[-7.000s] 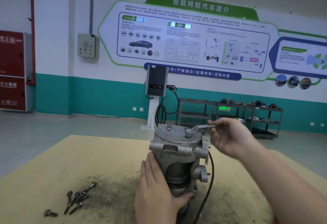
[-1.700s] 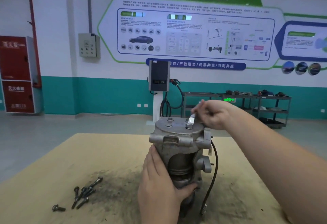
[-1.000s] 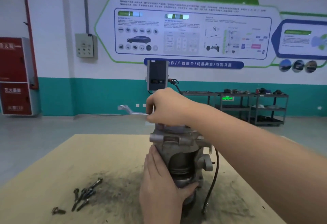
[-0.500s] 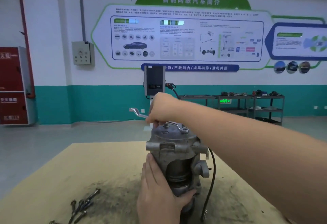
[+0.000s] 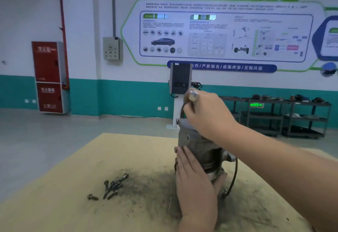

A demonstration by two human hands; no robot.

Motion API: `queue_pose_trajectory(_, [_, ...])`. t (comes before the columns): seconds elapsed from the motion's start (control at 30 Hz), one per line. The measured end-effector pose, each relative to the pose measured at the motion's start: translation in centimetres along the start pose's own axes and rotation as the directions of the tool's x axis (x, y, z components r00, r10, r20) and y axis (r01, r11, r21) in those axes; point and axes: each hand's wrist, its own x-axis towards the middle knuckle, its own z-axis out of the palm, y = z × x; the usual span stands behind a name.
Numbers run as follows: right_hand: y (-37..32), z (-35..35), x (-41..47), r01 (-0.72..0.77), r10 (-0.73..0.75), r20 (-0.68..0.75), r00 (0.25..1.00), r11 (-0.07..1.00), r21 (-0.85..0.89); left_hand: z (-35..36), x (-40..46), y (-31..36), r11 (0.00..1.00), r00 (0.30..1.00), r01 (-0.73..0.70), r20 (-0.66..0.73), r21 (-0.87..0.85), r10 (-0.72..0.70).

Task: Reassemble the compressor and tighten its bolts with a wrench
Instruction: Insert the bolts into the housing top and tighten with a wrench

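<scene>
The grey metal compressor [image 5: 192, 138] stands upright on the tan table [image 5: 91, 158]. My left hand [image 5: 193, 180] wraps around the lower left side of its body. My right hand [image 5: 208, 114] is over the compressor's top, closed on the wrench [image 5: 193, 96]; only the wrench's shiny end shows above my fingers. The top cover and its bolts are mostly hidden by my right hand. A black cable [image 5: 233, 178] hangs down the compressor's right side.
Several loose dark bolts [image 5: 113, 187] lie on a sooty patch of the table, left of the compressor. One more bolt [image 5: 92, 197] lies apart, nearer the front left. Metal shelves [image 5: 274, 116] and a charger post [image 5: 180, 81] stand by the far wall.
My right hand has swung the wrench round from pointing left to pointing away and up. The view has shifted, so the compressor sits further right. My left hand keeps its hold.
</scene>
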Motion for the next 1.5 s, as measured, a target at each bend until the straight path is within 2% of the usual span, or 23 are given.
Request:
queue_pose_trajectory(0.07, [2.0, 0.5, -3.1, 0.001, 0.003, -0.051, 0.999, 0.997, 0.078, -0.8, 0.4, -2.5, 0.988, 0.98, -0.035, -0.2, -0.152, 0.004])
queue_pose_trajectory(0.1, [3.1, 0.8, -4.4, 0.006, 0.003, -0.087, 0.996, 0.994, 0.105, -0.9, 1.0, -4.4, 0.985, 0.953, -0.036, -0.303, -0.168, -0.017])
queue_pose_trajectory(0.13, [4.1, 1.2, -5.5, -0.002, 0.018, -0.116, 0.993, 0.991, 0.137, -1.3, 2.1, -6.5, 0.991, 0.941, 0.003, -0.335, -0.136, -0.049])
queue_pose_trajectory(0.17, [4.9, 1.7, -6.3, -0.029, 0.052, -0.127, 0.991, 0.984, 0.176, -1.8, 3.4, -8.8, 0.995, 0.963, 0.07, -0.256, -0.066, -0.085])
queue_pose_trajectory(0.23, [5.9, 2.7, -7.4, -0.073, 0.118, -0.159, 0.98, 0.962, 0.263, -2.6, 6.0, -13.4, 0.976, 0.988, 0.128, 0.065, 0.178, -0.142])
queue_pose_trajectory(0.3, [6.4, 3.7, -7.9, -0.059, 0.146, -0.243, 0.959, 0.941, 0.335, -2.3, 7.5, -17.2, 0.956, 0.927, 0.088, 0.328, 0.282, -0.182])
queue_pose_trajectory(0.33, [6.5, 4.1, -7.9, -0.037, 0.145, -0.281, 0.949, 0.933, 0.357, -2.1, 7.7, -18.4, 0.951, 0.897, 0.044, 0.407, 0.306, -0.172])
queue_pose_trajectory(0.4, [6.6, 4.9, -8.0, 0.021, 0.122, -0.357, 0.926, 0.929, 0.37, -1.8, 7.9, -19.8, 0.925, 0.863, -0.019, 0.473, 0.379, -0.176])
queue_pose_trajectory(0.47, [6.7, 5.4, -8.0, 0.078, 0.096, -0.429, 0.898, 0.926, 0.37, -1.5, 8.1, -20.8, 0.902, 0.861, -0.094, 0.49, 0.421, -0.139])
queue_pose_trajectory(0.6, [6.4, 6.0, -8.1, 0.126, 0.102, -0.498, 0.861, 0.906, 0.403, -1.8, 8.7, -20.0, 0.872, 0.866, -0.128, 0.481, 0.472, -0.133])
queue_pose_trajectory(0.67, [6.2, 6.2, -8.0, 0.131, 0.124, -0.523, 0.843, 0.896, 0.424, -2.5, 10.0, -18.4, 0.916, 0.925, -0.053, 0.366, 0.398, -0.105])
queue_pose_trajectory(0.73, [6.1, 6.4, -7.8, 0.132, 0.124, -0.552, 0.825, 0.906, 0.401, -4.4, 11.4, -14.8, 0.998, 0.995, 0.042, 0.085, 0.049, -0.046])
queue_pose_trajectory(0.77, [6.0, 6.5, -7.8, 0.132, 0.117, -0.564, 0.817, 0.915, 0.381, -5.5, 12.0, -12.3, 0.981, 0.998, 0.033, -0.045, -0.193, -0.043])
queue_pose_trajectory(0.83, [6.0, 6.7, -7.7, 0.129, 0.113, -0.581, 0.806, 0.925, 0.358, -7.8, 12.8, -7.1, 0.8, 0.992, -0.081, -0.127, -0.594, 0.005])
queue_pose_trajectory(0.9, [5.9, 6.8, -7.7, 0.122, 0.122, -0.597, 0.793, 0.928, 0.353, -8.9, 12.9, -2.7, 0.639, 0.982, -0.187, -0.116, -0.746, 0.152])
queue_pose_trajectory(0.97, [5.8, 6.8, -7.6, 0.126, 0.119, -0.612, 0.782, 0.931, 0.342, -8.5, 12.6, -0.2, 0.674, 0.966, -0.231, -0.081, -0.702, 0.247])
queue_pose_trajectory(1.03, [5.8, 6.8, -7.6, 0.127, 0.096, -0.614, 0.783, 0.942, 0.31, -7.3, 12.6, 0.3, 0.781, 0.959, -0.262, -0.064, -0.567, 0.275])
queue_pose_trajectory(1.1, [5.8, 6.7, -7.6, 0.122, 0.087, -0.611, 0.787, 0.948, 0.293, -6.5, 12.9, -0.3, 0.836, 0.956, -0.286, -0.082, -0.469, 0.281])
queue_pose_trajectory(1.2, [6.0, 6.7, -7.7, 0.132, 0.07, -0.613, 0.787, 0.951, 0.278, -6.4, 13.1, -1.1, 0.817, 0.947, -0.315, -0.105, -0.482, 0.304])
queue_pose_trajectory(1.33, [5.9, 6.8, -7.6, 0.136, 0.056, -0.612, 0.789, 0.955, 0.263, -6.3, 12.8, -0.8, 0.819, 0.925, -0.359, -0.055, -0.448, 0.375])
queue_pose_trajectory(1.43, [5.3, 6.4, -7.4, 0.095, 0.202, -0.564, 0.801, 0.887, 0.452, -6.5, 12.9, -1.2, 0.839, 0.931, -0.331, -0.003, -0.432, 0.366])
queue_pose_trajectory(1.47, [5.1, 5.9, -7.3, 0.066, 0.311, -0.508, 0.803, 0.801, 0.595, -6.7, 12.9, -1.4, 0.837, 0.931, -0.315, 0.024, -0.448, 0.364])
queue_pose_trajectory(1.5, [5.0, 5.3, -7.1, 0.043, 0.422, -0.415, 0.806, 0.658, 0.752, -6.8, 12.7, -1.7, 0.825, 0.931, -0.287, 0.06, -0.487, 0.359])
